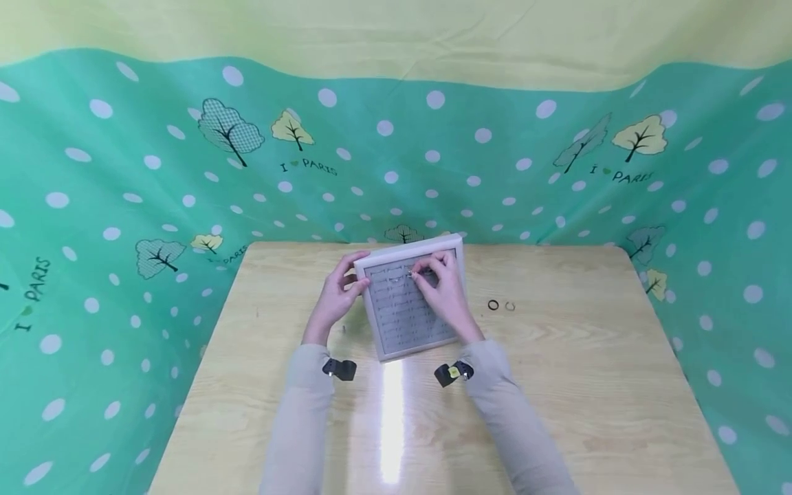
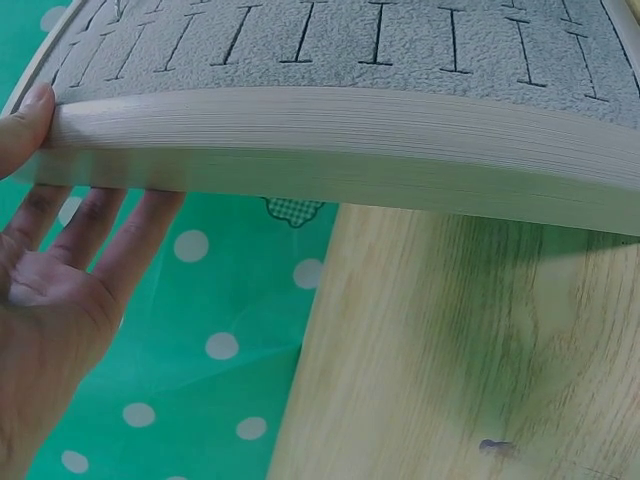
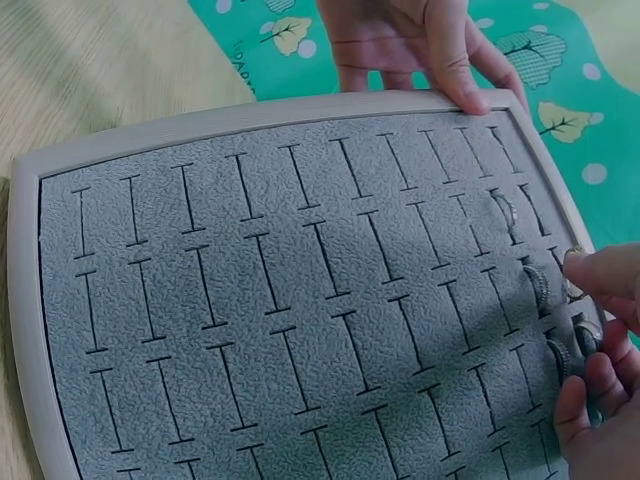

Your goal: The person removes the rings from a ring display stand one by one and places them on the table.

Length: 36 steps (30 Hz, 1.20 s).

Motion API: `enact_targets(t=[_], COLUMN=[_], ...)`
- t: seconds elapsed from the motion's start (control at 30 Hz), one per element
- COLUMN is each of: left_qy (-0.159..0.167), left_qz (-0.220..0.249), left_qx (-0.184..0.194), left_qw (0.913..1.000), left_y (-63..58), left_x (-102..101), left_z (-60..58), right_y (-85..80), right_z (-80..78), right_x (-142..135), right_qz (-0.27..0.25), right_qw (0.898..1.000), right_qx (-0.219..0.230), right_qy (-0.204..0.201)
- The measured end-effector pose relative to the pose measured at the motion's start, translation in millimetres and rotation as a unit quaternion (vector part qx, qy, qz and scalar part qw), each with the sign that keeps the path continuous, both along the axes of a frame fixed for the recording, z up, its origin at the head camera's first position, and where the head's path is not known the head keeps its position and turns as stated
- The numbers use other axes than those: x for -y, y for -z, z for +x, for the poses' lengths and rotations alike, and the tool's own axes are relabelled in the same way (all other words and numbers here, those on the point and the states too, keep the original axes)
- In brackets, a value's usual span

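Note:
A ring display tray (image 1: 403, 313) with a pale frame and grey, fleecy slotted padding is held tilted above the table. My left hand (image 1: 336, 295) grips its upper left corner, thumb on the frame and fingers beneath, as the left wrist view shows. At the far rows, my right hand (image 1: 444, 292) pinches a small ring, partly hidden by the fingertips. Several silver rings stand in slots near these fingers in the right wrist view, among them one ring (image 3: 508, 212) apart from the fingers and a ridged ring (image 3: 538, 288) beside them.
A black ring (image 1: 493, 304) and a thin silver ring (image 1: 510, 306) lie on the wooden table (image 1: 575, 357), right of the tray. A small dark object (image 2: 495, 446) lies on the table under the tray's left side. A green dotted cloth (image 1: 396, 158) hangs behind and beside the table.

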State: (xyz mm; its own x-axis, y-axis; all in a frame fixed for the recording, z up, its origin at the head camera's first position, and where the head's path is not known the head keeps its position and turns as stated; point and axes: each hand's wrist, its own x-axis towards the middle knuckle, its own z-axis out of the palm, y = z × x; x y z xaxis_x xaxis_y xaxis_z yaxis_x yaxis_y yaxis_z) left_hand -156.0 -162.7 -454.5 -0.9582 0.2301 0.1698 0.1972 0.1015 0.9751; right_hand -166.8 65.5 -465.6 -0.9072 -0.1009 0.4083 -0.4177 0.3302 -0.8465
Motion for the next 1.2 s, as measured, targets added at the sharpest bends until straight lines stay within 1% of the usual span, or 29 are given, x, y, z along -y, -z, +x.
enact_targets(t=[0.13,0.2,0.33,0.43,0.57,0.7,0.8,0.9,1.03,1.2], left_qy=[-0.001,-0.001,0.0,-0.001,-0.001,0.003,0.004,0.002,0.002,0.002], left_qz=[-0.008,-0.005,0.004,0.007,0.007,0.007,0.007,0.005,0.006,0.007], left_qx=[-0.002,-0.001,0.001,0.003,0.008,0.007,0.007,0.007,0.007,0.006], left_qw=[1.0,1.0,1.0,1.0,0.9999,0.9999,0.9999,1.0,1.0,1.0], left_y=[-0.4,-0.6,-1.9,-2.9,-2.4,-0.4,0.4,0.5,-1.4,0.0], left_x=[0.6,0.6,-0.2,-0.1,1.2,1.6,1.4,1.1,1.0,1.1], left_z=[0.4,-0.4,-2.0,-2.7,-1.1,-0.3,-0.8,-1.9,-2.8,-1.8], right_y=[-3.1,-5.2,-6.3,-4.2,-2.6,-18.2,-31.3,-34.3,-34.4,-30.7], right_z=[3.9,4.8,5.4,6.5,11.3,23.3,30.9,32.3,33.1,37.8], right_x=[-2.2,-3.7,-7.0,-9.8,-12.6,-14.3,-16.7,-19.7,-23.5,-30.5], right_qz=[-0.019,-0.025,-0.028,-0.033,-0.043,-0.056,-0.051,-0.042,-0.034,-0.028], right_qw=[0.999,0.998,0.999,0.999,0.998,0.997,0.997,0.998,0.998,0.998], right_qx=[0.041,0.048,0.032,0.023,0.023,0.033,0.041,0.044,0.049,0.063], right_qy=[-0.016,-0.022,-0.028,-0.029,-0.037,-0.045,-0.042,-0.036,-0.027,-0.015])
